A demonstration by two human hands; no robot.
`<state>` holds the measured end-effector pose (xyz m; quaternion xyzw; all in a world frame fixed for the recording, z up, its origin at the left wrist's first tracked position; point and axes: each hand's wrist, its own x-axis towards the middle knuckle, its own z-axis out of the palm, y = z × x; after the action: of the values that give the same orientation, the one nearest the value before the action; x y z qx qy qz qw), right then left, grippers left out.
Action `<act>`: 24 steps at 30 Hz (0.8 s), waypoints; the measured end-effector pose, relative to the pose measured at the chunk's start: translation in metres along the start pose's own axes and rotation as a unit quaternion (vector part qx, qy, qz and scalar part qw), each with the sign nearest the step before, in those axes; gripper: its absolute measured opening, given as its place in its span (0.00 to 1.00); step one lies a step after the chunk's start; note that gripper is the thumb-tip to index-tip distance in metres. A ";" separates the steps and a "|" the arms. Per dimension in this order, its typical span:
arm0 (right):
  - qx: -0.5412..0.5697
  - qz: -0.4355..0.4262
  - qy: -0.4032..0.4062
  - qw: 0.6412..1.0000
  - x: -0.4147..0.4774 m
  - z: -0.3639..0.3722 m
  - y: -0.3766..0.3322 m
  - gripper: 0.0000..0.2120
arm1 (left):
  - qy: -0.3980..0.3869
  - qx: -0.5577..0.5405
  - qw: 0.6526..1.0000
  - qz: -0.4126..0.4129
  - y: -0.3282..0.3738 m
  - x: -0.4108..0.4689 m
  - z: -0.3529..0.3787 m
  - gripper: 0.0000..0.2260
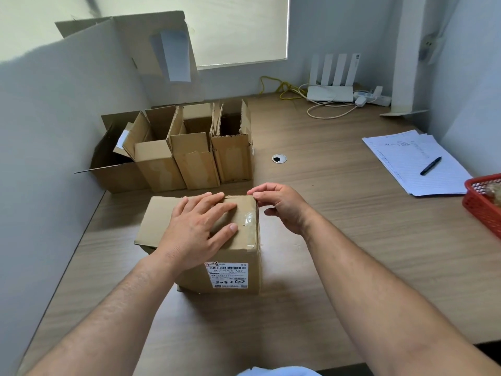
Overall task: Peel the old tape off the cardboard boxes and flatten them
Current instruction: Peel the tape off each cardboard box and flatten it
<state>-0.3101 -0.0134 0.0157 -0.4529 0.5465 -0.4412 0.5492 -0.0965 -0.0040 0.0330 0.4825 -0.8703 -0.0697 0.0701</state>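
While the closed cardboard box [214, 240] stands near the front middle of the wooden desk [339, 213], clear tape [250, 221] runs along its top by the right edge, and a white shipping label [229, 275] sits on the side facing the person. The left hand [198, 229] lies flat on the box top, fingers spread and pressing down. The right hand [282, 207] is at the far right corner of the top, its fingertips curled close together at the tape's end; whether they actually pinch the tape cannot be told. Behind the box, four open boxes [176, 150] stand in a row by the left wall. To the right lie papers [414, 161] with a black pen [431, 166] on them, and a red basket [482, 204] sits at the edge. A white router [330, 92] stands in the far corner.
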 end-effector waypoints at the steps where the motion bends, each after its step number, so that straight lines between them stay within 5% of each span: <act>1: -0.004 0.005 0.007 1.000 0.001 0.001 -0.002 0.06 | 0.002 -0.002 1.000 0.001 0.000 0.000 0.000 0.28; 10: -0.019 0.080 0.018 0.996 0.007 0.007 -0.016 0.05 | 0.001 -0.005 1.000 0.005 -0.001 0.000 0.000 0.31; 17: -0.070 -0.103 0.132 0.983 0.008 0.013 -0.004 0.09 | 0.002 0.041 0.999 -0.028 0.003 0.007 0.009 0.34; 21: -0.336 -0.243 0.239 0.878 0.006 0.019 0.008 0.06 | 0.016 0.048 0.998 -0.038 0.008 0.006 0.011 0.33; 24: -0.398 -0.331 0.288 0.806 -0.001 0.021 0.015 0.06 | 0.031 0.047 0.998 -0.039 0.011 0.004 0.010 0.31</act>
<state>-0.2892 -0.0096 0.0008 -0.6372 0.6240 -0.4505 -0.0413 -0.1089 -0.0009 0.0254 0.5210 -0.8504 -0.0166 0.0715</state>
